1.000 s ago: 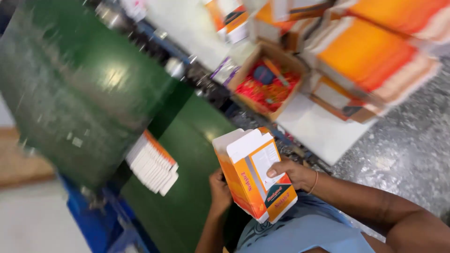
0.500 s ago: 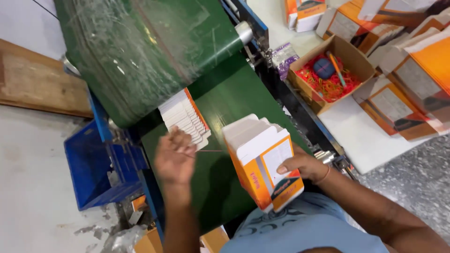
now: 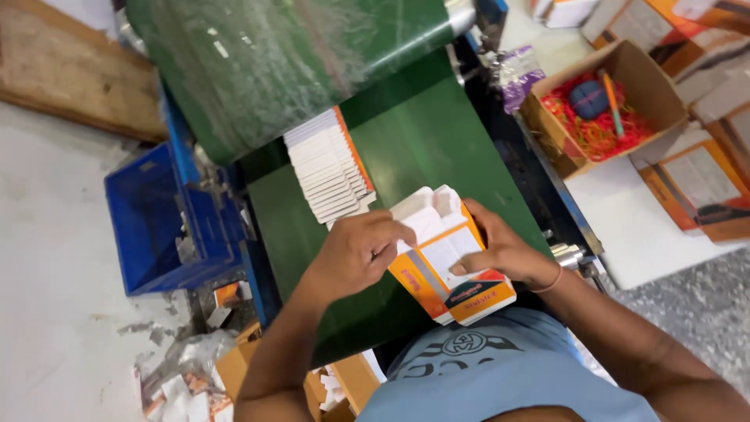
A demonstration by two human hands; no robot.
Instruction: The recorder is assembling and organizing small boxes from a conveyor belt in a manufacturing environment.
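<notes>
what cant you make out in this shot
Head view only:
- Inside of the carton: hidden by its white flaps and the left hand.
- Carton's far side: covered by the right hand.
- Dark round thing in the brown box: too small to identify.
- Blue crate contents: shadowed.
- Stacked boxes: cut off by the right edge.
</notes>
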